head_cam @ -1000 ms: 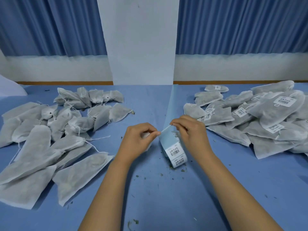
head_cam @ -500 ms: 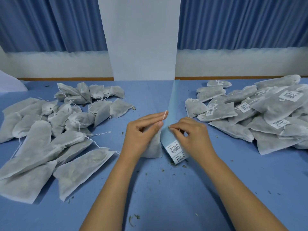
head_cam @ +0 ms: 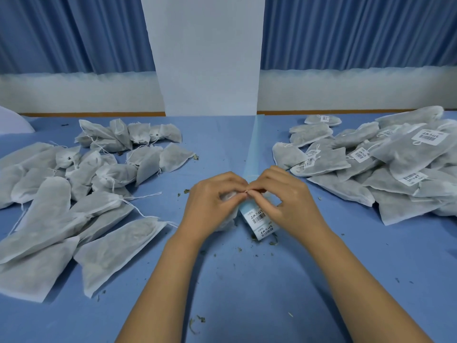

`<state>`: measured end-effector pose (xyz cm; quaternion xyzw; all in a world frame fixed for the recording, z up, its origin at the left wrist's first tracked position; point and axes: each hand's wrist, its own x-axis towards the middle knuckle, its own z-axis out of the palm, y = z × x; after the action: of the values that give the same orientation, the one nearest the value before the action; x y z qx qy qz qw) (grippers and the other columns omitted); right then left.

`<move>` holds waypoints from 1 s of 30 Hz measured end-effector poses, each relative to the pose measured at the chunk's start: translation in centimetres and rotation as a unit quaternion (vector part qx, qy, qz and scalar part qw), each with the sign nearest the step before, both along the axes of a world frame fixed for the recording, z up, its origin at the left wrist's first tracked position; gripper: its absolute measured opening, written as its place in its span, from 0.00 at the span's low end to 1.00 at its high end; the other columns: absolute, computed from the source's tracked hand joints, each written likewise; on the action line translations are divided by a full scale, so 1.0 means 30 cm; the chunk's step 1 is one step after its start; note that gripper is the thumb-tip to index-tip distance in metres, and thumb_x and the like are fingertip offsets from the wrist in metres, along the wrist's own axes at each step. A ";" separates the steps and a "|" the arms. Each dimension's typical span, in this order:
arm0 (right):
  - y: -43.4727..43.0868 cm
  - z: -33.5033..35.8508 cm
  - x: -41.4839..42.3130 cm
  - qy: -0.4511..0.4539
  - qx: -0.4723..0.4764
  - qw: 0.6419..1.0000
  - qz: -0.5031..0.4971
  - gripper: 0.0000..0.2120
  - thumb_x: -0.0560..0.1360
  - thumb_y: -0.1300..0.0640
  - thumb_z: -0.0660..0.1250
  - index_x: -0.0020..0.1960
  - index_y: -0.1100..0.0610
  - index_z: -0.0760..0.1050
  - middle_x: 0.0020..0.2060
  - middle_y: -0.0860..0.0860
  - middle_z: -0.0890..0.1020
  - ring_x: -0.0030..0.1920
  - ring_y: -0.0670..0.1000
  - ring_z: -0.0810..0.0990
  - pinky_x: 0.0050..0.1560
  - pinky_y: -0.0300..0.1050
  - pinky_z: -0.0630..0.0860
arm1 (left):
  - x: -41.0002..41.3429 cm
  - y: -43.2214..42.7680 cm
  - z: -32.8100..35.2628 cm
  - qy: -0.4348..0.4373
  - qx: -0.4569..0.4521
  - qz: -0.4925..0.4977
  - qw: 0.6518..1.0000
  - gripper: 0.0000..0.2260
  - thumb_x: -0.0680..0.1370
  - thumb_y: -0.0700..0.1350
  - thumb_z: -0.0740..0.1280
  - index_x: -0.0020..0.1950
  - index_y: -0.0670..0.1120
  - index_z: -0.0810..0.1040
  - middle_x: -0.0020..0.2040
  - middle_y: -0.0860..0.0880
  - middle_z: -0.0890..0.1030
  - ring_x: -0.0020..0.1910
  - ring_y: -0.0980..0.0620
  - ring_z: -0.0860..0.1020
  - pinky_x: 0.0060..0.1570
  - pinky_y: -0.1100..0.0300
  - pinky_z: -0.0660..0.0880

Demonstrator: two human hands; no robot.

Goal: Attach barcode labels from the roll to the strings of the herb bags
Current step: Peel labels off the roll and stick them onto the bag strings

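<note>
The left hand (head_cam: 210,206) curls round a white herb bag (head_cam: 228,197), its thumb and forefinger meeting the fingertips of the right hand (head_cam: 291,201). The right hand's fingers are curled in a pinch, though what they pinch is too small to tell. Under the right hand's fingers the label roll (head_cam: 259,220) lies on the desk (head_cam: 247,280), barcodes up. Unlabelled bags (head_cam: 74,194) are heaped left of the left hand, labelled bags (head_cam: 371,164) right of the right hand
</note>
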<state>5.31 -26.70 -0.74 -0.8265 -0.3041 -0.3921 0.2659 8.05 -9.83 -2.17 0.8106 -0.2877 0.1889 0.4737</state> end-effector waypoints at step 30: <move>0.036 -0.010 0.002 0.273 0.356 0.890 0.081 0.09 0.70 0.69 0.72 0.38 0.55 0.80 0.34 0.46 0.83 0.38 0.46 0.80 0.46 0.39 0.77 | -0.020 -0.023 0.019 0.105 -0.132 0.013 0.986 0.10 0.74 0.38 0.73 0.38 0.53 0.81 0.40 0.60 0.83 0.42 0.62 0.80 0.45 0.71 0.71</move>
<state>5.37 -25.61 -1.04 -0.7235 -0.1258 -0.2101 0.6454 7.44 -10.52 -1.59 0.7602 -0.1988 0.1449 0.6014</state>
